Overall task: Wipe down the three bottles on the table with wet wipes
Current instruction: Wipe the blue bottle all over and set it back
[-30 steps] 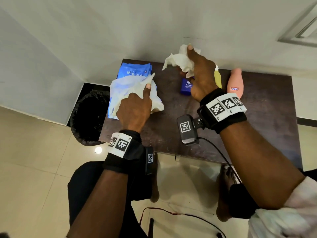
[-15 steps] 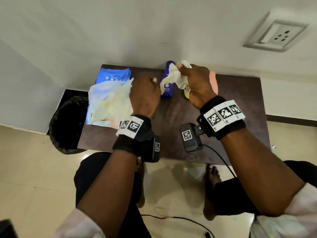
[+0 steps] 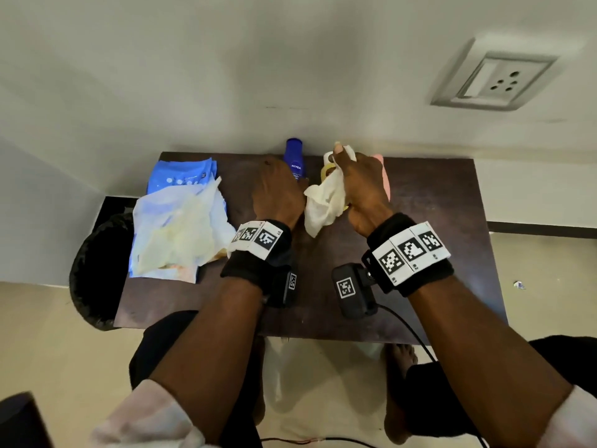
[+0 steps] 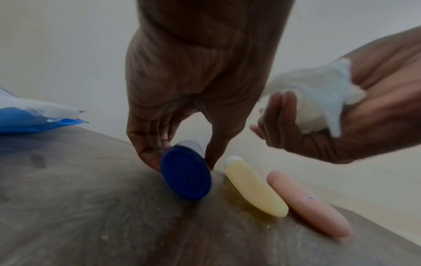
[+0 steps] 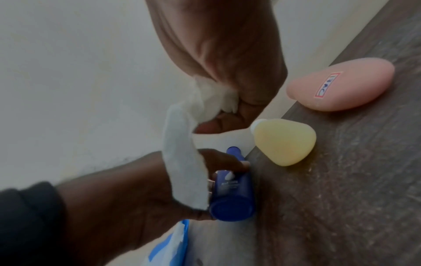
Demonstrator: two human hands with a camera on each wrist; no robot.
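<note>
your left hand (image 4: 182,100) pinches the blue bottle (image 4: 185,172) between fingers and thumb, tipping its base off the dark table (image 3: 420,286). your right hand (image 3: 361,185) is clenched around a crumpled white wipe (image 3: 324,198). the yellow bottle (image 4: 255,187) and pink bottle (image 4: 309,203) lie side by side beneath it. the blue wipe pack (image 3: 181,171) sits further left.

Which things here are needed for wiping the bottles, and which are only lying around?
For the job:
blue bottle, gripped by the left hand
yellow bottle
pink bottle
wipe in the right hand
wipes pack

Lying about:
bin
wall socket
</note>
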